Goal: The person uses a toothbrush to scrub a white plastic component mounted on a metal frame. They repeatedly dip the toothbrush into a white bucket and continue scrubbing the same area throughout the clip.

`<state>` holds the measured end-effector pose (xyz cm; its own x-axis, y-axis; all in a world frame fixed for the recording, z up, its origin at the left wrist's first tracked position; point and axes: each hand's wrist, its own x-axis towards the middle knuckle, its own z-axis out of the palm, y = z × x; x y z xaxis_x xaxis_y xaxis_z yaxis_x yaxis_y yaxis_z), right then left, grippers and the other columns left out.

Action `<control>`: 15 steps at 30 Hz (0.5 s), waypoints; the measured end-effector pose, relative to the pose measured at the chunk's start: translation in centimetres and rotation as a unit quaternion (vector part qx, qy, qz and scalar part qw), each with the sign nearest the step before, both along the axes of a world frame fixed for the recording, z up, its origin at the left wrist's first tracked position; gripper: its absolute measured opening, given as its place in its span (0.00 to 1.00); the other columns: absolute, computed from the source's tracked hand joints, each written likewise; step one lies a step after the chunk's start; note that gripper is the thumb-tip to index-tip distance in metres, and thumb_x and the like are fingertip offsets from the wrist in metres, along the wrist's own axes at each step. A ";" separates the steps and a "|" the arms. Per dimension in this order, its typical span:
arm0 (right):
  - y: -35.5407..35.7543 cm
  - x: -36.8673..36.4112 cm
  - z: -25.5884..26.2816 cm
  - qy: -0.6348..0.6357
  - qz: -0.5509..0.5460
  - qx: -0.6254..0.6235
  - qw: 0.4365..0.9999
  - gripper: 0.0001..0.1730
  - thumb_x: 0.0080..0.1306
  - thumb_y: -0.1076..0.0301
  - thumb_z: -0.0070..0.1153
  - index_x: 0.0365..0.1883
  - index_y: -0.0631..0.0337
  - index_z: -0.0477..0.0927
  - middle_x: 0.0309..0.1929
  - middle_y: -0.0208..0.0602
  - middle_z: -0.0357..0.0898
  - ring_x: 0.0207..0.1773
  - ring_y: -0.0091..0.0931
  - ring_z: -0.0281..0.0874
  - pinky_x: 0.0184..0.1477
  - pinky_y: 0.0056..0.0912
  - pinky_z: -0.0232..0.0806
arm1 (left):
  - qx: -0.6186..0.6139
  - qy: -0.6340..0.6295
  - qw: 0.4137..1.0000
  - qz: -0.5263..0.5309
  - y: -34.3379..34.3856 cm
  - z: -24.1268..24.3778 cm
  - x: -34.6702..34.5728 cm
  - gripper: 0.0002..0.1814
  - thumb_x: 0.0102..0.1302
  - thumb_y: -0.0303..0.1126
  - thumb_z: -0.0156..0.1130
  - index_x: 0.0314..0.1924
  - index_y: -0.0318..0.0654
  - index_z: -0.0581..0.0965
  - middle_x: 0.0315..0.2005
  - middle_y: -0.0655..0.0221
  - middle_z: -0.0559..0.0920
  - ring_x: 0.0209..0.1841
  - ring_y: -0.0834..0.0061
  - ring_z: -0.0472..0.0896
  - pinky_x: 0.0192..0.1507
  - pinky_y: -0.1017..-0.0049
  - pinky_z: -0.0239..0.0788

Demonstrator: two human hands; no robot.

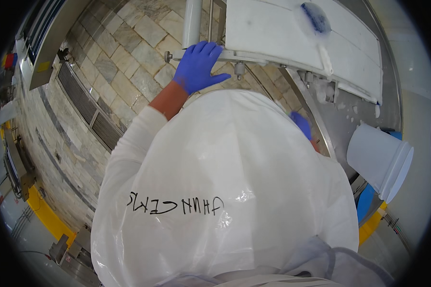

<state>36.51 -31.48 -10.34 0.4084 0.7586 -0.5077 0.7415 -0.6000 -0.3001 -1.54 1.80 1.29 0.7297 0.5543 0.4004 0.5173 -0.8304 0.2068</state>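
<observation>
My left hand [200, 66] wears a blue glove and lies over the end of a metal rail [244, 56], with its fingers stretched out and the thumb apart. Along this rail runs a white panel [262, 25] with suds on it. On the panel rests a scrubbing brush [315, 18] with blue bristles and a white handle [325, 59], its bristle side up. Only a small part of my right hand [301, 125], also gloved in blue, shows at the right edge of my white apron [230, 150]. The apron covers the rest, so whatever it may hold is hidden.
A white plastic bucket [371, 158] lies tilted at the right, beside a stainless steel surface [330, 111] with foam. Below the rail hang metal knobs [239, 69]. A floor drain grate [89, 104] crosses the tiled floor [129, 64]. Metal equipment [45, 50] stands at upper left.
</observation>
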 end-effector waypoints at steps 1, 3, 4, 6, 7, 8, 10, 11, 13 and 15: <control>-2.5 0.3 -2.1 -0.012 -0.014 -0.033 0.999 0.28 0.83 0.52 0.55 0.71 0.63 0.80 0.68 0.52 0.84 0.68 0.44 0.84 0.70 0.43 0.72 | 0.004 -0.019 1.000 -0.005 -1.0 0.7 -1.0 0.36 0.63 0.62 0.76 0.59 0.41 0.82 0.51 0.65 0.86 0.53 0.62 0.85 0.61 0.56 0.72; -5.6 0.2 -3.9 -0.016 -0.032 -0.082 0.996 0.28 0.83 0.53 0.55 0.71 0.63 0.80 0.68 0.52 0.84 0.68 0.44 0.84 0.70 0.43 0.72 | -0.096 -0.011 0.995 0.011 -2.6 1.1 -3.7 0.32 0.67 0.58 0.75 0.58 0.39 0.83 0.51 0.62 0.86 0.53 0.62 0.85 0.61 0.59 0.74; -6.3 -0.2 -3.6 -0.009 -0.047 -0.089 0.995 0.28 0.83 0.53 0.55 0.71 0.63 0.80 0.68 0.51 0.84 0.68 0.44 0.84 0.70 0.43 0.72 | -0.199 0.016 0.979 0.029 -3.3 0.6 -5.2 0.30 0.70 0.57 0.73 0.57 0.37 0.83 0.51 0.60 0.87 0.54 0.63 0.86 0.61 0.61 0.74; -7.2 -0.9 -3.0 -0.002 -0.073 -0.100 0.992 0.28 0.83 0.53 0.55 0.71 0.63 0.80 0.68 0.51 0.84 0.68 0.43 0.84 0.70 0.43 0.72 | -0.441 0.018 0.895 0.067 -3.3 0.2 -6.0 0.28 0.73 0.55 0.71 0.57 0.36 0.84 0.51 0.58 0.87 0.55 0.65 0.86 0.61 0.66 0.75; -7.4 -1.3 -2.6 0.000 -0.084 -0.102 0.991 0.28 0.83 0.53 0.55 0.71 0.63 0.80 0.68 0.51 0.84 0.68 0.43 0.84 0.70 0.43 0.72 | -0.572 -0.007 0.816 0.086 -3.0 0.4 -6.0 0.27 0.75 0.54 0.70 0.57 0.35 0.84 0.51 0.57 0.88 0.57 0.66 0.86 0.61 0.67 0.75; -7.6 -1.8 -2.2 0.001 -0.093 -0.102 0.990 0.28 0.83 0.53 0.55 0.71 0.63 0.80 0.68 0.51 0.84 0.68 0.43 0.84 0.70 0.43 0.72 | -0.689 -0.029 0.716 0.103 -2.8 0.4 -6.0 0.27 0.76 0.53 0.69 0.58 0.35 0.85 0.52 0.56 0.88 0.58 0.67 0.85 0.61 0.69 0.76; -7.9 -2.5 -1.1 -0.002 -0.106 -0.103 0.989 0.28 0.83 0.53 0.55 0.71 0.63 0.80 0.68 0.51 0.84 0.68 0.43 0.84 0.70 0.43 0.72 | -0.699 -0.070 0.710 0.057 -2.8 -1.1 -5.0 0.28 0.77 0.53 0.68 0.61 0.34 0.83 0.54 0.58 0.88 0.60 0.68 0.84 0.65 0.69 0.73; -8.0 -2.8 -0.6 -0.003 -0.111 -0.104 0.988 0.28 0.83 0.53 0.55 0.71 0.63 0.80 0.68 0.51 0.84 0.68 0.43 0.84 0.70 0.42 0.72 | -0.702 -0.090 0.705 0.035 -2.8 -2.0 -4.1 0.29 0.78 0.53 0.68 0.63 0.33 0.83 0.55 0.58 0.88 0.61 0.69 0.83 0.67 0.69 0.72; -8.3 -3.6 0.2 -0.006 -0.123 -0.105 0.987 0.28 0.83 0.53 0.55 0.71 0.63 0.80 0.68 0.51 0.84 0.68 0.43 0.84 0.70 0.42 0.72 | -0.699 -0.101 0.707 0.030 -2.7 -3.3 -1.4 0.31 0.77 0.53 0.68 0.65 0.33 0.82 0.56 0.59 0.87 0.63 0.67 0.82 0.70 0.69 0.70; -8.6 -4.2 0.9 -0.009 -0.133 -0.105 0.986 0.28 0.83 0.54 0.55 0.71 0.63 0.80 0.68 0.50 0.84 0.68 0.42 0.84 0.70 0.42 0.72 | -0.714 -0.123 0.689 0.007 -3.6 -3.4 0.3 0.34 0.76 0.55 0.69 0.67 0.32 0.81 0.57 0.60 0.87 0.63 0.67 0.82 0.70 0.68 0.69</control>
<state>32.34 -40.04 -9.41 0.5895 0.5030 -0.6320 0.5540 -0.8212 -0.1367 -1.22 -1.80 -2.06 0.7283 0.5167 -0.4500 0.3267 0.3154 0.8909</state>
